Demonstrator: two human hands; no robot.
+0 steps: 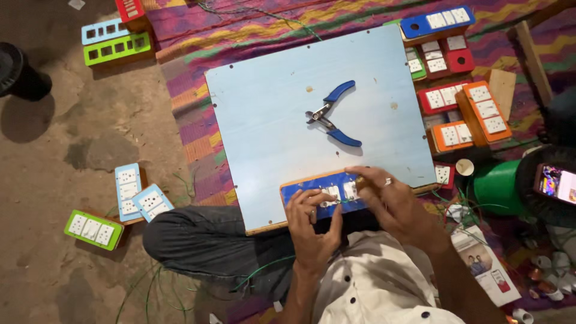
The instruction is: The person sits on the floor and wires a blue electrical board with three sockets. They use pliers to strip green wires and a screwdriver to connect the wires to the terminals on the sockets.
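Both hands [354,210] grip blue switch panel [324,193]; orange panels [474,117] right.

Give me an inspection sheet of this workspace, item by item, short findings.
Surface: pale blue board resting on the person's lap, over a striped mat.
Job's things: blue switch panel at the board's near edge.
Clutter: blue-handled pliers mid-board; coloured switch boxes stacked at right, more on the floor at left.
Grips: left hand presses the panel's front; right hand, with a ring, holds its right end.
Cables: thin green wires on the floor.
Surroundings: bare dirt floor, green roll, phone at right.
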